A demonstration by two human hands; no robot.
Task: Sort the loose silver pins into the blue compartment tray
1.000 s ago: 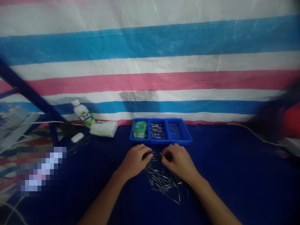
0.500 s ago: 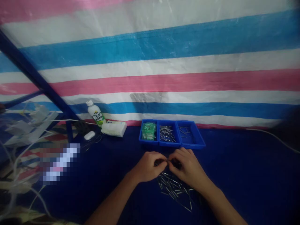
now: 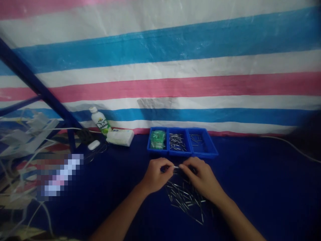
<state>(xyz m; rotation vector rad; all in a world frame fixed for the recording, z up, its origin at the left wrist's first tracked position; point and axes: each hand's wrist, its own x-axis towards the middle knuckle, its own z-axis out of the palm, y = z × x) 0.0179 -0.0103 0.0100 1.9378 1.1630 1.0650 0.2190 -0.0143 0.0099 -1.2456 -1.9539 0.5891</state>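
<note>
My left hand point(image 3: 157, 175) and my right hand point(image 3: 200, 177) meet fingertip to fingertip just in front of a blue three-compartment tray point(image 3: 182, 153). Between their fingertips they pinch a small metal pin point(image 3: 176, 167). Under and behind the hands a loose pile of thin metal pins point(image 3: 187, 201) lies on the dark blue table cloth. The tray's left compartment holds green packets point(image 3: 157, 139), the middle one many metal pins point(image 3: 176, 142), the right one a few pins point(image 3: 197, 139).
A white bottle with a green label point(image 3: 99, 121), a white pack point(image 3: 120, 137) and a small white oval object point(image 3: 94, 145) stand at the back left. A striped tarpaulin hangs behind. White cables and clutter lie at the left; another cable point(image 3: 293, 146) runs at the right.
The view has shifted left, so the tray and hands sit further right in frame. Both hands have drawn together and now pinch one pin between them.
</note>
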